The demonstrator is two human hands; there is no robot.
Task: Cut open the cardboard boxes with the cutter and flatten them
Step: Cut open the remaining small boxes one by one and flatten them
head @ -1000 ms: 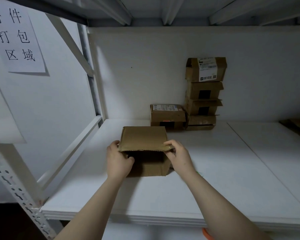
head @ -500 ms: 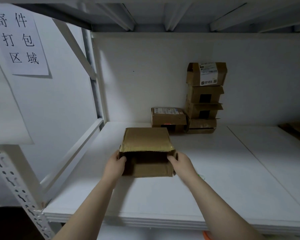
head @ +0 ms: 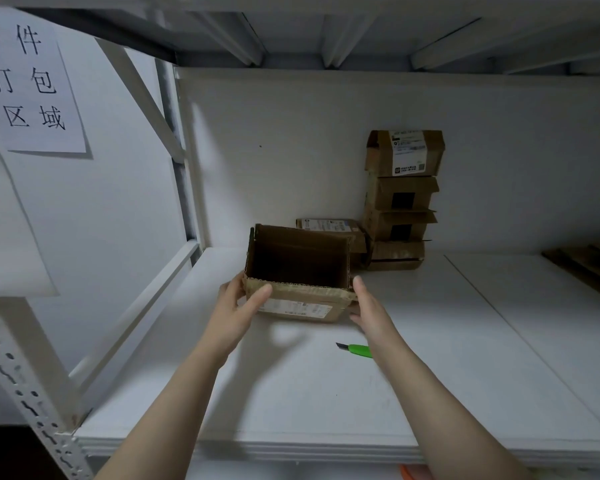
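An opened brown cardboard box (head: 298, 261) is held a little above the white shelf (head: 326, 393), its open, empty inside turned toward me and a white label on its lower face. My left hand (head: 238, 308) grips its lower left corner, thumb on the front edge. My right hand (head: 369, 308) lies with straight fingers along the box's right side. The green cutter (head: 359, 350) lies on the shelf just under my right wrist, blade tip pointing left, its handle partly hidden by my arm.
Several cardboard boxes stand stacked (head: 402, 199) against the back wall, with one more box (head: 329, 226) beside them behind the held box. Brown flat cardboard (head: 589, 268) lies at the far right. A slanted shelf brace (head: 136, 327) borders the left side.
The box has been turned and lifted, so its open inside now faces me instead of its top flap. Both hands shifted to its lower corners. The cutter has come into view.
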